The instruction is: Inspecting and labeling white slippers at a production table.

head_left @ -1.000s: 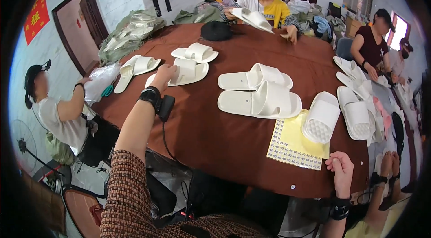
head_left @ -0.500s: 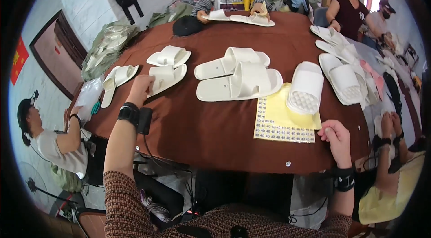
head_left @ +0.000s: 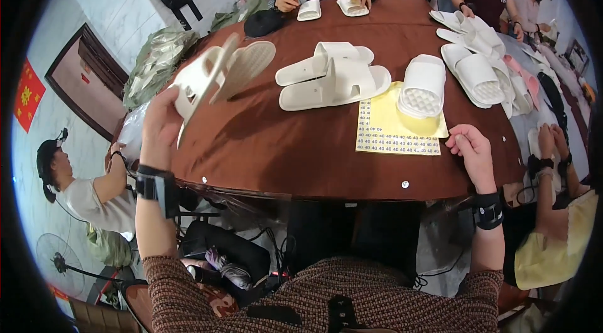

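Brown table (head_left: 295, 160), widest thing here, spread beneath everything else. Along its right side, a cluster of white slippers (head_left: 480, 72), loosely overlapped. At the middle, a pair of slippers (head_left: 345, 85) side by side, straps up, apart from the rest. Over the left part of the table, tilted steeply in the air, a near slipper (head_left: 204, 79) and, just behind it, a far slipper (head_left: 250, 69) with its sole in sight. Right of the middle pair, a yellow sheet (head_left: 370, 137) with rows of small printed marks, and on its upper part a single slipper (head_left: 426, 75). Next in size, the left hand (head_left: 162, 121): closed on the edge of the near slipper (cannot tell about any hold on the far one, hidden from this side). To handle this well, probably best to pinch firmly near the thick part, tip both slippers level, and lower them clear of the middle pair. Just beside the sheet's right edge, the right hand (head_left: 472, 150), fingers loosely curled; cannot tell about anything between the fingertips. Better to leave room there, without dragging the sheet. Smallest, a round white dot (head_left: 405, 184) by the table's front edge.
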A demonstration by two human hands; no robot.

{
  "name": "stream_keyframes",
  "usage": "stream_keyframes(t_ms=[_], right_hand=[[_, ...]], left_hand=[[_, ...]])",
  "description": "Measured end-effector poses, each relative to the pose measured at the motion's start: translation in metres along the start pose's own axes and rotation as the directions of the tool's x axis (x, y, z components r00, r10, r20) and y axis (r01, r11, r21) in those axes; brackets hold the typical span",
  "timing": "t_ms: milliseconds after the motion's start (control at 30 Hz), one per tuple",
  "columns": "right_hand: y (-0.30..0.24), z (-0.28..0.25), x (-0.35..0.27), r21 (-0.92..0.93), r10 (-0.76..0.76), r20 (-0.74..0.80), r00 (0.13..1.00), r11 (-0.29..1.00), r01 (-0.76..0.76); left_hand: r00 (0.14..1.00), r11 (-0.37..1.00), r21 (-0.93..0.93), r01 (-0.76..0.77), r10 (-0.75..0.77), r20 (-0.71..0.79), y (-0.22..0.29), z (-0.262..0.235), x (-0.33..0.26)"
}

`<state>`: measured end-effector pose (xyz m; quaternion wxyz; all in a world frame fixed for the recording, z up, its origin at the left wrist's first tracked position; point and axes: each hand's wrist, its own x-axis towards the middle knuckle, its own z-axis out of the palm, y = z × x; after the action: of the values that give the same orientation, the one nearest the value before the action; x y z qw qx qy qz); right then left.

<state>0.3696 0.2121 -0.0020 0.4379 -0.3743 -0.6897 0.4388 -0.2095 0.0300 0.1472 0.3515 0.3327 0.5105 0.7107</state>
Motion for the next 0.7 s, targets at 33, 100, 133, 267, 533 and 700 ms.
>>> stream_keyframes(t_ms=[33, 100, 133, 267, 533, 700], right_hand=[[0.001, -0.003, -0.002, 0.000, 0.002, -0.015, 1.000, 1.000, -0.001], [0.002, -0.002, -0.002, 0.018, -0.005, -0.015, 1.000, 1.000, 0.005], [0.002, -0.001, -0.002, 0.033, -0.005, -0.002, 1.000, 0.999, 0.006], [0.002, 0.000, -0.003, 0.037, -0.026, 0.008, 1.000, 0.999, 0.025], [0.004, 0.001, -0.002, 0.040, -0.049, -0.033, 0.998, 0.998, 0.051], [0.005, 0.000, -0.002, 0.044, -0.060, -0.031, 0.998, 0.997, 0.061]], left_hand=[[1.000, 0.998, -0.060, 0.001, 0.000, 0.023, 0.006, 0.012, -0.011], [1.000, 0.995, -0.098, 0.006, -0.007, -0.013, 0.020, 0.010, -0.038], [0.999, 0.995, -0.104, -0.009, 0.005, -0.044, 0.024, 0.010, -0.053], [0.997, 0.993, -0.111, 0.032, -0.039, -0.063, 0.020, 0.035, -0.092], [0.984, 0.973, 0.182, 0.143, -0.159, 0.077, -0.023, 0.087, -0.133], [0.944, 0.923, 0.325, 0.205, -0.274, 0.184, -0.047, 0.070, -0.142]])
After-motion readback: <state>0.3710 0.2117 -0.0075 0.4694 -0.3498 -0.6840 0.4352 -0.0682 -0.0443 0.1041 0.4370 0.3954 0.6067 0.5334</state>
